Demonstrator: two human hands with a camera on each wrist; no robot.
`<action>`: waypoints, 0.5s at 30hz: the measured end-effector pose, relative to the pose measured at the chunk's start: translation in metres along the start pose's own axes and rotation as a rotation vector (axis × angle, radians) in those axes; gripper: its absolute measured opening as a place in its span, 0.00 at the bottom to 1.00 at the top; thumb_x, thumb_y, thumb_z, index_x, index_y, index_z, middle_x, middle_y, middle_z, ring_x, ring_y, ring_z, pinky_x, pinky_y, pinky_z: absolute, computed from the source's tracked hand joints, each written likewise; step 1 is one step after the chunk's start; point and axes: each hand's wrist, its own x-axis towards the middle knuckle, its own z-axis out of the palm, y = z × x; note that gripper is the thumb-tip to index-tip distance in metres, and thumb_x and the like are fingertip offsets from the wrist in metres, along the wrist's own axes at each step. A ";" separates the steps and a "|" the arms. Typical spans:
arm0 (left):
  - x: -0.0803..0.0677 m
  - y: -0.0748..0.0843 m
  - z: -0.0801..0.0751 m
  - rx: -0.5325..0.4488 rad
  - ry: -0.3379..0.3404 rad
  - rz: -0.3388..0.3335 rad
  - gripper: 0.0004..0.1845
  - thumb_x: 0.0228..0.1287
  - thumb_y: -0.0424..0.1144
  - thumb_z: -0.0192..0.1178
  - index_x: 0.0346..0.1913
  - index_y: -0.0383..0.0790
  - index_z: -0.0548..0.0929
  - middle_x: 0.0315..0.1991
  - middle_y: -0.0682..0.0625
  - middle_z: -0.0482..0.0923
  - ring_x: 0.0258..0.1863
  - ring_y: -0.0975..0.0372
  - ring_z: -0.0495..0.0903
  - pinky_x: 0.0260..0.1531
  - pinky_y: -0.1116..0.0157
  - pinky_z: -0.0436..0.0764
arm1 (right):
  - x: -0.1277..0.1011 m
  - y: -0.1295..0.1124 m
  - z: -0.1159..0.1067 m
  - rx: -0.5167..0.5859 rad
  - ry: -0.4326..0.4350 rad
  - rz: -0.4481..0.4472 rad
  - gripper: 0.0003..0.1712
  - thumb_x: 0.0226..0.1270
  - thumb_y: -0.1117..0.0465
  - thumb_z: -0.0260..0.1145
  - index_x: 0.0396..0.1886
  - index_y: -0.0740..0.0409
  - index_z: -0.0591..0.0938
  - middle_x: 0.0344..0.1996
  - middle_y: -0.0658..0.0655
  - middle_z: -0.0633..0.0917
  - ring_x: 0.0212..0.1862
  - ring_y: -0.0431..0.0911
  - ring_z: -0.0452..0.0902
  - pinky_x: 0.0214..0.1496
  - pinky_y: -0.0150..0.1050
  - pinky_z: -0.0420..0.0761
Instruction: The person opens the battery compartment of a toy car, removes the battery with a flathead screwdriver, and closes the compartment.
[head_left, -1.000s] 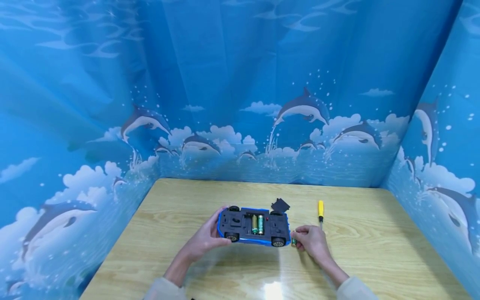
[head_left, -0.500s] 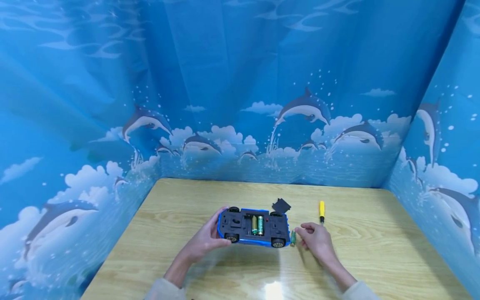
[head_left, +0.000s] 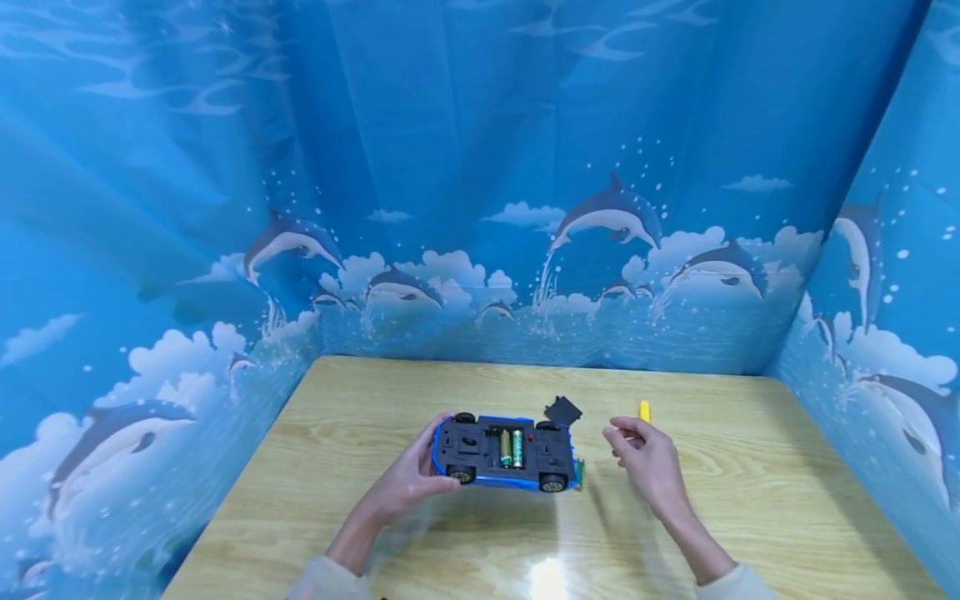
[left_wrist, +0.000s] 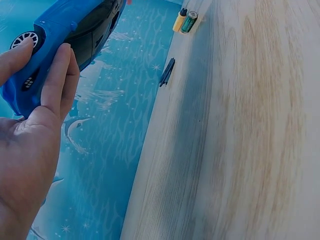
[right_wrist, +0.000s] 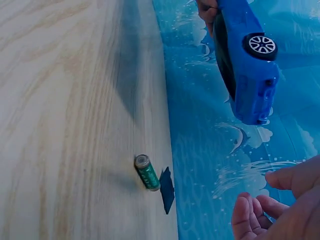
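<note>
Left hand (head_left: pixel 405 482) gripping its left end, thumb near the closest wheel, a blue toy car (head_left: pixel 478 462) is held up above the table with its underside facing the person. Set in that underside is an uncovered battery compartment (head_left: pixel 493 447), and I count two batteries in it: a golden-green one (head_left: pixel 506 448) on the left and a greener one (head_left: pixel 517 448) on the right, side by side. Left of the pair the compartment is dark and too small to read.

What has just changed is to the right. The right hand (head_left: pixel 651 465) has let go of a loose green battery (right_wrist: pixel 148 174) and drawn away to the right; its fingers are now loosely bent and hold nothing. So that battery, as I judge it, has been put down, leaving one outside the car and two within. It sits on the table (head_left: pixel 750 475) past the car's right end; whether it stands or lies, I can't tell.

Farther back, a flat black cover (head_left: pixel 563 411) lies beyond the car. To its right, a yellow handle (head_left: pixel 644 411) shows partly behind the right hand.
</note>
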 end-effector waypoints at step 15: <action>-0.001 0.001 -0.002 0.013 0.008 -0.003 0.58 0.58 0.23 0.65 0.83 0.36 0.39 0.80 0.29 0.42 0.73 0.37 0.63 0.65 0.58 0.79 | -0.017 -0.032 0.007 0.040 -0.021 -0.288 0.15 0.70 0.64 0.71 0.53 0.66 0.85 0.43 0.57 0.86 0.43 0.40 0.80 0.46 0.29 0.85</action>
